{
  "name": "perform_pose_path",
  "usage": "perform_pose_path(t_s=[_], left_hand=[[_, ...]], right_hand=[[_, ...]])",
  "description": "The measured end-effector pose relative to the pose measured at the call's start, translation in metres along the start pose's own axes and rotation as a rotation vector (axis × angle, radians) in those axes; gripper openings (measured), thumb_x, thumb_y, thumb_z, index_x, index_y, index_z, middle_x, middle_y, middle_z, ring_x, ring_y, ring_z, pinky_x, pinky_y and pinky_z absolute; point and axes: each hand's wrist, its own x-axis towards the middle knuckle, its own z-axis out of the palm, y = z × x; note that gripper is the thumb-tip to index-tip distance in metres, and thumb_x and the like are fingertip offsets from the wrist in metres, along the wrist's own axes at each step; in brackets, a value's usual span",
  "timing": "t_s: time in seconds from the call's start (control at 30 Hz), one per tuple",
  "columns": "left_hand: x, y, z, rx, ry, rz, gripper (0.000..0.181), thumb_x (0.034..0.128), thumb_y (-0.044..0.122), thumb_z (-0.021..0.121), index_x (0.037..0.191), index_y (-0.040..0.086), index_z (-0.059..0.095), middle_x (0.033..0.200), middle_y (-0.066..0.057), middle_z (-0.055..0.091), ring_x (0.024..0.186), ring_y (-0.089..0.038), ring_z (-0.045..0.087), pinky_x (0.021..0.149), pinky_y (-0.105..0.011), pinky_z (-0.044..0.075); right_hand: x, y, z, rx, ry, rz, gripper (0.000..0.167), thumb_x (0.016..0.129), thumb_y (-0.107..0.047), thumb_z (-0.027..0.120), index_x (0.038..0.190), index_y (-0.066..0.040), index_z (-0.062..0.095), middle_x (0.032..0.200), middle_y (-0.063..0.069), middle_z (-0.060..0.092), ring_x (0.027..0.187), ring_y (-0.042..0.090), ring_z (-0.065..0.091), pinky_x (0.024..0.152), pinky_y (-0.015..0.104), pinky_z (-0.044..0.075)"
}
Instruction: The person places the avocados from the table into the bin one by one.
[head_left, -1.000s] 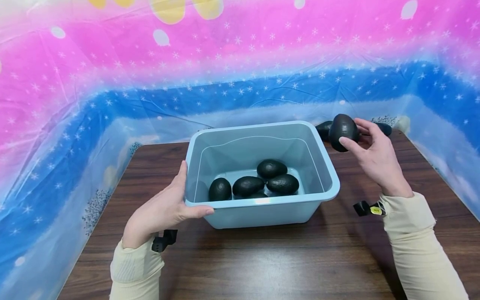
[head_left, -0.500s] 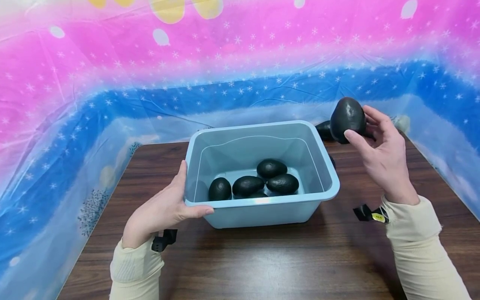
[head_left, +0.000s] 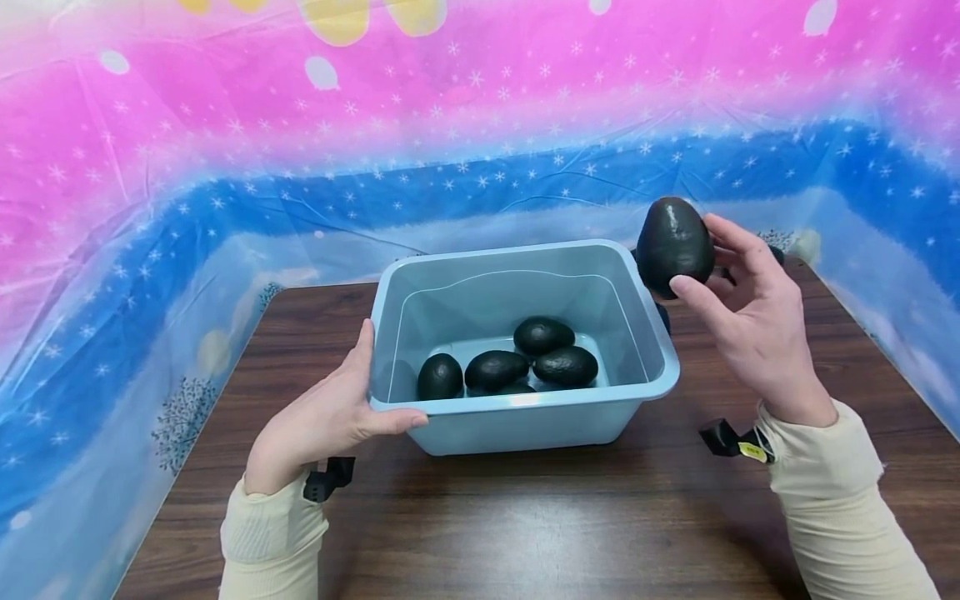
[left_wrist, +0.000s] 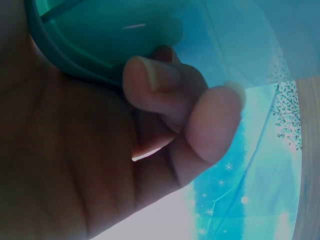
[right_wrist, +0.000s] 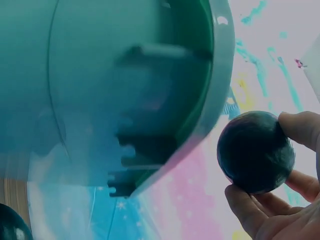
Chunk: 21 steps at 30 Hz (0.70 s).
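Note:
A light blue plastic bin point(head_left: 525, 429) sits mid-table, with several dark avocados point(head_left: 543, 336) lying on its floor. My left hand point(head_left: 330, 408) grips the bin's left front corner, thumb along the rim; in the left wrist view its fingers point(left_wrist: 215, 125) curl beneath the rim. To the right of the bin, my right hand point(head_left: 761, 333) holds another dark avocado point(head_left: 672, 246) between thumb and fingers, raised off the table near the bin's right rim. The right wrist view has this avocado point(right_wrist: 255, 152) in the fingertips, apart from the bin wall point(right_wrist: 222, 60).
More dark avocados rest on the table right of the bin, mostly hidden behind my right hand and the bin; one point(right_wrist: 11, 226) shows at a corner of the right wrist view. A snowflake-patterned sheet point(head_left: 480, 179) hangs round the brown wooden table point(head_left: 525, 533).
My right hand has lifted the avocado from beside the others, then shifted slightly left toward the bin. The left hand and the bin have stayed put.

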Motion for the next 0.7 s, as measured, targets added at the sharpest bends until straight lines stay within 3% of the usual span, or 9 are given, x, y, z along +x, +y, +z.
perform_pose_path(t_s=[0.2,0.7], left_hand=[[0.000,0.000,-0.001,0.023,-0.007,-0.013,0.130,0.0771,0.057,0.075,0.152,0.018,-0.023,0.161,-0.008,0.004,0.140,-0.025,0.028,0.104,-0.052,0.032],[-0.001,0.001,-0.001,0.024,-0.001,-0.007,0.130,0.0765,0.057,0.076,0.152,0.019,-0.023,0.160,-0.007,0.004,0.139,-0.023,0.029,0.104,-0.051,0.033]], right_hand=[[-0.003,-0.016,0.007,-0.013,-0.041,-0.023,0.067,0.082,0.014,0.068,0.143,-0.005,0.047,0.133,0.013,0.052,0.109,0.017,0.056,0.090,0.019,0.046],[-0.012,-0.010,0.017,0.014,-0.131,-0.067,0.078,0.078,0.018,0.070,0.145,-0.013,0.045,0.135,0.008,0.051,0.110,0.020,0.059,0.092,0.024,0.047]])
